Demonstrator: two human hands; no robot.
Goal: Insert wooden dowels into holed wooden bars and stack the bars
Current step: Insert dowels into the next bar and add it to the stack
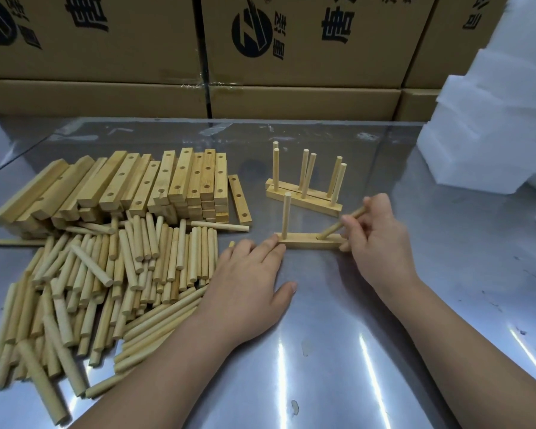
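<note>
Fingers (358,226) of my right hand (381,239) pinch a pale round wooden dowel (331,231), tilted, its lower end at a hole in the pale rectangular wooden bar (310,244) on the shiny steel table (353,335), while straight fingers (274,247) of my left hand (248,274) press the bar's left end.

bright, even overhead light | streaky glare on steel table (338,351) | wide-angle bowing at edges
</note>
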